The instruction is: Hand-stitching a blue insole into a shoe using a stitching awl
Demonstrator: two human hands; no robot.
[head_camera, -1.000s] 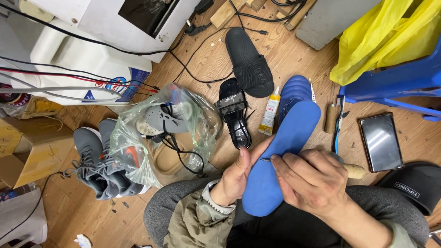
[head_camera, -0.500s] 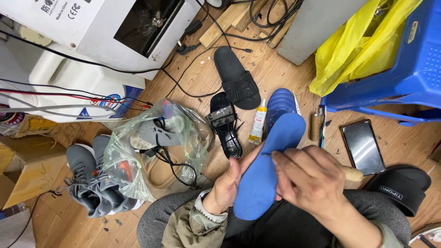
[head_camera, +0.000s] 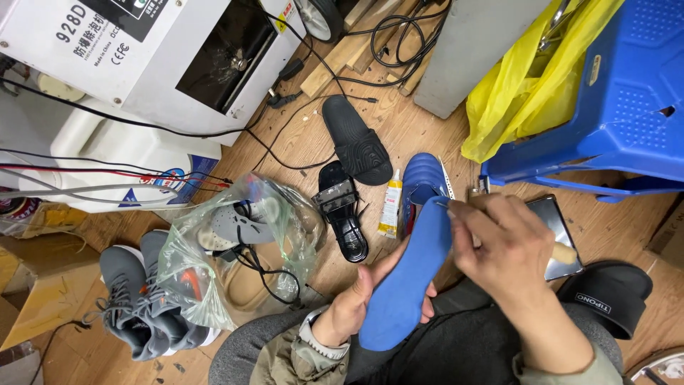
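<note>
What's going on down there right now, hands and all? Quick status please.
Left hand cradles blue insole from below. Right hand at insole's upper edge, gripping a wooden-handled tool. Glue tube, black sandal on floor beyond, apart.

Insole [head_camera: 410, 278], centre of frame: plain solid blue. Second blue insole [head_camera: 420, 182] just above it: same blue, ribbed across the toe. Slide sandal [head_camera: 356, 140], upper centre: black, textured footbed. Strapped sandal [head_camera: 342, 210] below it: glossy black. Glue tube [head_camera: 390, 204]: pale yellow-white, dark cap. Sneakers [head_camera: 135, 299], lower left: grey, grey laces, white soles. Plastic bag [head_camera: 235, 249]: clear, greenish tint; grey and orange-red show through. Stool [head_camera: 613, 107], upper right: bright blue, dotted perforations. Bag [head_camera: 520, 100] beside it: yellow. Machine [head_camera: 142, 50], upper left: white casing, black panel. Floor [head_camera: 299, 142]: tan wood grain. Cables: black, red, white.
</note>
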